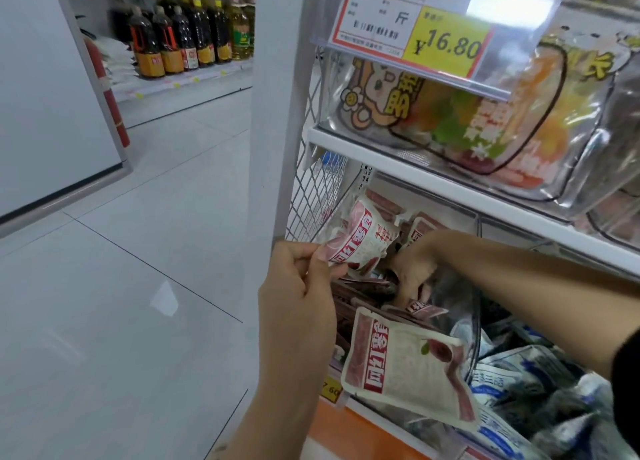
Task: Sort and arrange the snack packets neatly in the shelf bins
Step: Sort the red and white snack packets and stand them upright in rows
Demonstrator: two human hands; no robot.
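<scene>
One packet [360,241] is pinched in my left hand [298,286] at the left wall of the bin [308,199]. My right hand [415,269] is down in the pile [360,286] (grip hidden, I cannot tell). A second packet [405,366] lies crooked over the front edge, so I think most sorting remains.

Glossy pale grey tile floor [138,251], dark grout lines, light glare on it. White wall panel [45,95] at left, red fire extinguisher [107,88] beside it. Far shelf [187,78] holds dark sauce bottles [180,40] and yellow oil bottles [240,33]. White shelf post [273,113] close up.
</scene>
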